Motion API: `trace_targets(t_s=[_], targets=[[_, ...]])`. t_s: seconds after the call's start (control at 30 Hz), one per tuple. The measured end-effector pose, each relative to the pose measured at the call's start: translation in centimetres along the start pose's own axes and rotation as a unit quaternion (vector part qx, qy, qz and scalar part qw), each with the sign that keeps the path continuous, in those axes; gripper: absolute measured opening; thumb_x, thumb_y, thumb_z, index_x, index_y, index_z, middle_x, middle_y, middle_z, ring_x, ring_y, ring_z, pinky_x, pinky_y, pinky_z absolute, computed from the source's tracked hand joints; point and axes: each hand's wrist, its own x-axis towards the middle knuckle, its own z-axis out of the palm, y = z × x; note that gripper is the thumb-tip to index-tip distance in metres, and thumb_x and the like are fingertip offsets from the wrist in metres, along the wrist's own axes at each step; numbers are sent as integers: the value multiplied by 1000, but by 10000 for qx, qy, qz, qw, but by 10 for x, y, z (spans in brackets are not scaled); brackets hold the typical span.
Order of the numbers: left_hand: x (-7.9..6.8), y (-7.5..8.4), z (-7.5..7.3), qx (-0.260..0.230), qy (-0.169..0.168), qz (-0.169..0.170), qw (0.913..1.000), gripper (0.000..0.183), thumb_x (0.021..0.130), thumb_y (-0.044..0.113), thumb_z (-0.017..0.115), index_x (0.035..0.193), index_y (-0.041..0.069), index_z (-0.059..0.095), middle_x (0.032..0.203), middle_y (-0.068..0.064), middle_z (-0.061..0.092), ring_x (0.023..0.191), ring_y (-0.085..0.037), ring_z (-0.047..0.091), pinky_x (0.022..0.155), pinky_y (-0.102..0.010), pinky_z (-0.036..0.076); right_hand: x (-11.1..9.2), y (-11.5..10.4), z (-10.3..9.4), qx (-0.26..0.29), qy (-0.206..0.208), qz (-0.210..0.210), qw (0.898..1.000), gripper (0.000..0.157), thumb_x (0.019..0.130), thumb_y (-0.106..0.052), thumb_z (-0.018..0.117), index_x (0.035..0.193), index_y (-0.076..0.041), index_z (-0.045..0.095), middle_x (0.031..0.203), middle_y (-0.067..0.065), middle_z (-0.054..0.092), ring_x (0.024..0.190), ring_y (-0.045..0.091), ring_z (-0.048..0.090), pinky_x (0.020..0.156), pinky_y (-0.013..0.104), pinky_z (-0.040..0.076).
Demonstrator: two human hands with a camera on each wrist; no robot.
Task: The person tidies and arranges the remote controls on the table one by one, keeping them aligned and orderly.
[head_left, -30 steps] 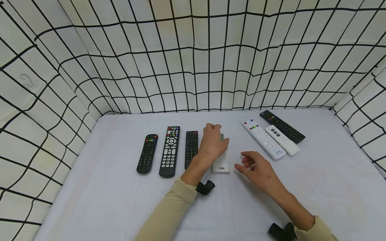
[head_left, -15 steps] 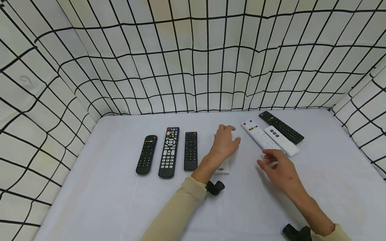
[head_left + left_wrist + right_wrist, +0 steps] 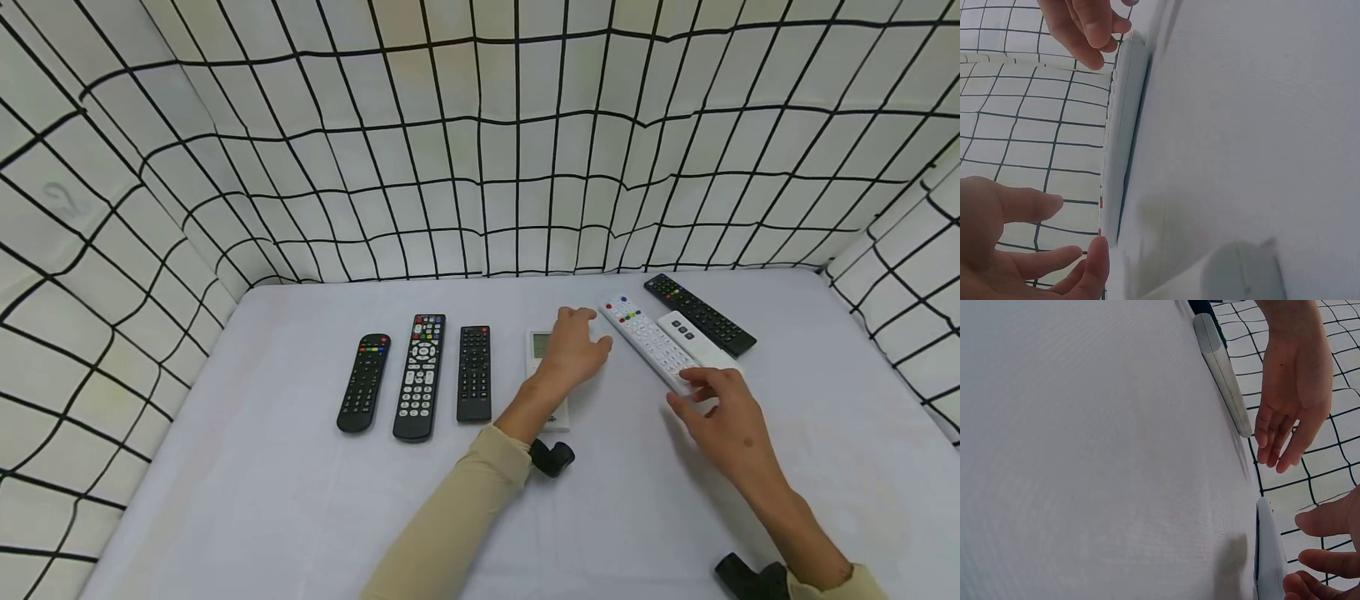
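Observation:
A white remote control with coloured buttons (image 3: pixel 648 340) lies slanted on the white cloth. My left hand (image 3: pixel 576 354) hovers beside its far end, thumb and fingers spread apart. At its near end is my right hand (image 3: pixel 729 421), with the fingers loosely bent and the fingertips right at the edge. In the left wrist view the white remote (image 3: pixel 1124 131) shows side-on between both hands. A white remote with a small screen (image 3: pixel 542 343) is partly covered by my left hand and wrist. Neither hand grips anything.
A short white remote (image 3: pixel 693 335) and a black remote (image 3: pixel 701 312) lie alongside at the right. On the left are a rounded black remote (image 3: pixel 363 383), a long black one (image 3: pixel 420 379) and a smaller one (image 3: pixel 474 375). Black grid netting (image 3: pixel 517 121) surrounds the table.
Both hands have moved right, the left one away from the remote with the screen, the right one to the white remote's near end. The remotes look unmoved.

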Motion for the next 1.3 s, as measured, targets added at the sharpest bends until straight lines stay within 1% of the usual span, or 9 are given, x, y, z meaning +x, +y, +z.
trace_targets(t_s=[0.2,0.33,0.4,0.53,0.6,0.77,0.97,1.17,1.3], targets=[[11,1,8,93,-172,-227,9996,59,102,22,63,155,1,46,159,-19,41,143,-31,52,117,-39,47,2,5,-1,-121,-190,405,9989,52,93,-17,77,136,6,58,125,27,48,102,36,61,67,19,46],[17,3,12,243,-263,-255,9990,62,101,22,64,156,1,44,161,-16,40,145,-29,50,118,-37,46,2,7,0,-154,-324,639,9973,59,93,-17,77,140,8,52,128,30,42,103,40,60,68,22,47],[20,2,14,309,-227,-225,9990,61,101,21,65,155,1,45,161,-16,42,145,-28,50,118,-37,46,2,8,1,-141,-340,688,9970,61,93,-17,77,141,9,50,130,31,40,104,40,61,68,21,46],[25,1,16,354,-95,-218,9991,60,99,19,65,153,2,48,159,-15,46,140,-27,55,115,-36,48,3,10,2,-59,-394,715,9966,62,94,-16,76,142,11,47,133,32,38,107,41,62,68,16,45],[27,0,16,383,-68,-253,9989,62,97,18,66,154,3,47,160,-14,46,140,-26,55,115,-36,48,3,11,2,-20,-444,711,9965,64,94,-16,75,143,12,45,134,33,37,107,42,62,67,15,44],[33,2,20,460,-162,-306,9983,69,97,19,67,159,6,40,165,-11,40,146,-24,50,118,-34,45,3,14,2,-89,-443,630,9970,65,94,-16,76,143,14,44,130,33,40,103,42,63,66,15,44],[40,7,24,745,-202,-298,9966,69,96,19,65,160,9,40,164,-9,43,147,-22,49,119,-32,43,4,14,3,-124,-502,615,9968,66,94,-15,76,144,13,43,129,32,43,103,40,62,68,17,45],[38,9,24,615,-143,-308,9975,67,96,18,66,158,8,43,159,-12,46,142,-23,54,116,-32,46,7,16,0,-218,-680,576,9958,70,94,-14,75,147,15,39,129,33,44,101,39,60,68,21,46],[38,8,26,459,-79,-346,9983,64,95,17,67,155,7,48,155,-13,48,133,-24,59,110,-31,50,7,18,-2,-241,-799,630,9945,70,94,-11,74,147,16,38,129,34,44,99,40,60,74,31,53]])
